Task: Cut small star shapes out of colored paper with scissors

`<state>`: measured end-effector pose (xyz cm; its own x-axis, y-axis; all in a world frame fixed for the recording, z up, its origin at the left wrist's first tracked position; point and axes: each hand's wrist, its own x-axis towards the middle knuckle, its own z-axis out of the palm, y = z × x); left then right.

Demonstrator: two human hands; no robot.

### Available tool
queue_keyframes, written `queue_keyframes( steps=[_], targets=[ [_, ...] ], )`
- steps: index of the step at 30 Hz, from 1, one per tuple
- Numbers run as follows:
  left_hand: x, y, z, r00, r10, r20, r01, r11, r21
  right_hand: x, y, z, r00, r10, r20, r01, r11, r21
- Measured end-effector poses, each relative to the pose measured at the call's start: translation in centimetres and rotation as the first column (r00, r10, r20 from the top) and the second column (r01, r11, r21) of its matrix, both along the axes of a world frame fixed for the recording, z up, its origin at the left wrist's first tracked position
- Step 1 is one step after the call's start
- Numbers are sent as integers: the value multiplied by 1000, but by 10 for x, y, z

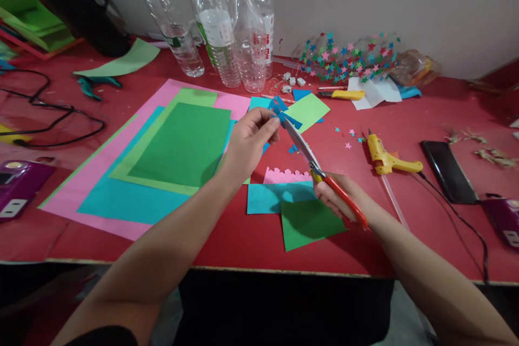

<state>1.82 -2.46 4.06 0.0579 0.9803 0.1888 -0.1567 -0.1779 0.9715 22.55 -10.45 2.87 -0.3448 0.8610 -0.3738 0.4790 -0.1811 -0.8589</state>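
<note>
Between the thumb and fingers of my left hand (256, 131) is a small blue piece of paper (292, 120) with cut edges. My right hand (337, 197) grips a pair of scissors (302, 146) with red handles, and their blades reach up to the blue paper. Under the scissors lie a pink strip with a notched edge (279, 175), a blue sheet (263, 198) and a green sheet (310, 224). Beyond my hands, a light green card (310, 111) rests over blue scraps. Small loose paper stars (348, 145) lie to the right.
Stacked coloured sheets (178, 146) cover the left of the red table. Plastic bottles (247, 38) stand at the back. A yellow glue gun (385, 157), its cord and a black phone (450, 170) lie right. A yellow cutter (348, 95) and a star-covered clear bottle (348, 59) sit behind.
</note>
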Motion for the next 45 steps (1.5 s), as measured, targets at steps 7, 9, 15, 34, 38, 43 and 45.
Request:
queue_keyframes(
  steps=[7,9,15,34,38,43,45],
  targets=[
    [-4,-1,6,993,-9,-114,13,1000,26,0,1,3,1000,22,-8,-22,999,40],
    [-5,0,7,993,-10,-118,11,1000,9,-1,1,5,1000,21,3,-21,998,66],
    [-5,0,8,997,-16,-73,15,1000,-13,-1,2,6,999,22,44,-26,995,95],
    [-2,2,-1,985,-72,159,85,994,-74,-4,-1,-2,1000,0,0,0,997,71],
    [-5,3,2,988,-92,121,103,991,-86,-3,0,0,1000,15,14,-16,998,59],
    [-7,4,5,991,-110,74,117,989,-90,-2,0,-1,1000,17,-7,-17,1000,24],
    [-7,4,6,992,-110,56,115,989,-90,-2,0,-1,1000,24,-1,-24,999,40]
  ],
)
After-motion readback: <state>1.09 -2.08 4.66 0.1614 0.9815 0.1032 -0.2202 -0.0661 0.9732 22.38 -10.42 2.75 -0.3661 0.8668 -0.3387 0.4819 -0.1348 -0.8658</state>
